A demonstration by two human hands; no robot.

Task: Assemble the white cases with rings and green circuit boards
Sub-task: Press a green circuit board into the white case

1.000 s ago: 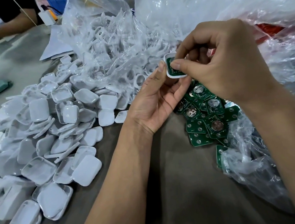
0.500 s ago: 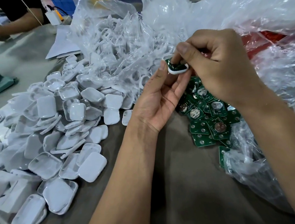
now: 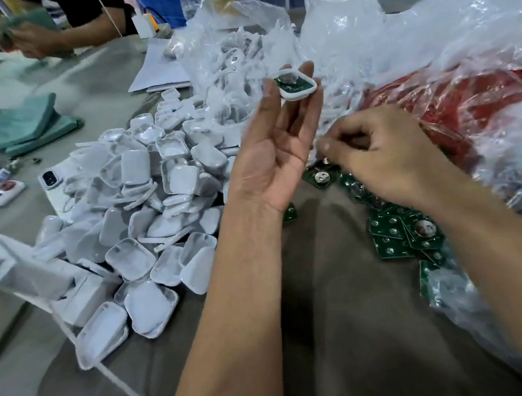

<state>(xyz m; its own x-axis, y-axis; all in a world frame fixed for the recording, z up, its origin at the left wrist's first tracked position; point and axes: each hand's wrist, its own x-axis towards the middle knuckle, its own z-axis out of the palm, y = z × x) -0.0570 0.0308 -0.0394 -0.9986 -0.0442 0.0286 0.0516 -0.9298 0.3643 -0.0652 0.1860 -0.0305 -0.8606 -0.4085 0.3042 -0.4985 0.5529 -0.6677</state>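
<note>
**Loaded case raised in left hand, right hand down at the boards**

Left hand (image 3: 276,153) raised palm-up above the grey table cloth (image 3: 341,316), fingers nearly straight, with a white case (image 3: 297,84) perched at the fingertips, thumb alongside its left edge. Seated inside that case, a green circuit board (image 3: 295,83) with a round silvery part at its centre. Held well above the table, in front of the clear bag of rings (image 3: 236,62).

Right hand (image 3: 384,160) lower and to the right, knuckles up, fingers curled, thumb and forefinger drawn together at the left end of the heap of loose green boards (image 3: 394,237). Possibly pinching something small there; blurred, and cannot tell for certain.

Loose boards scattered on the cloth from just under the right hand down toward the lower right, some spilling out of crumpled clear plastic (image 3: 467,300). One board (image 3: 320,176) with a silver disc lying just beside the left palm.

To the left, a broad pile of empty white cases (image 3: 149,225), most open side up, several overlapping. Behind the right hand, a red bag (image 3: 465,113) under clear wrapping. Farther left, folded green cloth (image 3: 26,122), a sheet of paper (image 3: 159,71), and another person's arm (image 3: 62,35) at the far edge of the table.
</note>
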